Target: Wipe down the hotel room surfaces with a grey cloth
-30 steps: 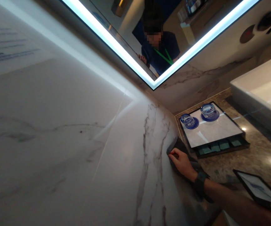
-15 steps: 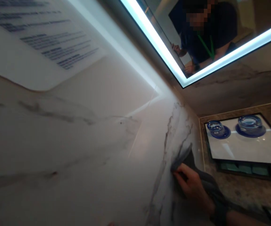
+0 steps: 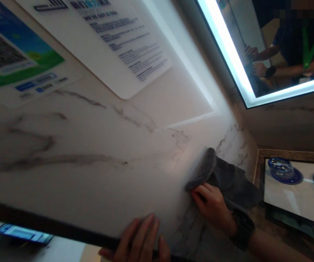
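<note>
A dark grey cloth point(image 3: 200, 169) is pinched in my right hand point(image 3: 211, 203) and lies against the white marble-patterned wall point(image 3: 91, 193). Its loose part hangs behind my fingers, toward the corner. A dark watch point(image 3: 242, 229) circles my right wrist. Low in the view, my left hand point(image 3: 142, 240) rests its outstretched fingers on the wall at the dark edge strip point(image 3: 50, 223), with the thumb over the strip; the palm is cut off by the frame.
A white text notice point(image 3: 126, 69) and a poster with a QR code point(image 3: 4, 51) are on the wall. At upper right, a lit-framed mirror point(image 3: 251, 100) reflects a person. Blue glass dishes point(image 3: 285, 171) stand on a white-topped tray point(image 3: 290, 203). A lit screen point(image 3: 23, 233) lies beyond the edge strip.
The view has swung left, bringing in the poster, edge strip and screen. My left hand has come into view on the wall's edge. The cloth and my right hand are now further from the corner.
</note>
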`<state>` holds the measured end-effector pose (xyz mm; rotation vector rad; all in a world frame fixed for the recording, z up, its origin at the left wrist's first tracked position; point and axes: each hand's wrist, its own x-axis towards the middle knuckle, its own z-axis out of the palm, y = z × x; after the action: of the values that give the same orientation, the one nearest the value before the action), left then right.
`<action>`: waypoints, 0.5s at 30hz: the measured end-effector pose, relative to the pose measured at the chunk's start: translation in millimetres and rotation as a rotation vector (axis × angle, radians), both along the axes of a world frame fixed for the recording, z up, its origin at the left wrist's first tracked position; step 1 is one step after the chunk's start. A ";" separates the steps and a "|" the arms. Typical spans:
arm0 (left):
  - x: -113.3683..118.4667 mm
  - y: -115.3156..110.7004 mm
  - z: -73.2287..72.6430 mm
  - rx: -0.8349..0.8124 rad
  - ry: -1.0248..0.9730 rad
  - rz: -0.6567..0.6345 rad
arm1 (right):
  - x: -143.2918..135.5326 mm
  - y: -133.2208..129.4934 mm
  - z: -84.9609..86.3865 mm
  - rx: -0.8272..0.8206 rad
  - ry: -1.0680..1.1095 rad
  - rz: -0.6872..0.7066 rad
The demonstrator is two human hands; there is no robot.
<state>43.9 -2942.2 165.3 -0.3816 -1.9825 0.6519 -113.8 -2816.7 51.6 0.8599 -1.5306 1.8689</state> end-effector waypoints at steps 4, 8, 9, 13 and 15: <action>-0.3 10.9 -2.1 0.076 0.038 0.001 | -18.3 5.7 18.8 -0.126 -0.069 -0.058; 1.2 16.7 -4.7 0.142 0.032 0.031 | -10.1 3.0 9.6 -0.064 -0.066 -0.031; 1.7 17.1 -4.7 0.144 0.026 0.035 | -7.0 2.6 5.6 -0.042 -0.057 -0.006; 3.4 18.0 -4.6 0.140 0.022 0.028 | -16.8 6.3 9.0 -0.084 -0.097 -0.034; 4.1 18.2 -5.0 0.161 0.028 0.033 | -23.8 7.7 14.6 -0.135 -0.137 -0.110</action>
<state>48.0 -2924.1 160.3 -0.2405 -2.0020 0.5108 -137.6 -2809.0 66.2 0.5859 -1.4804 1.9589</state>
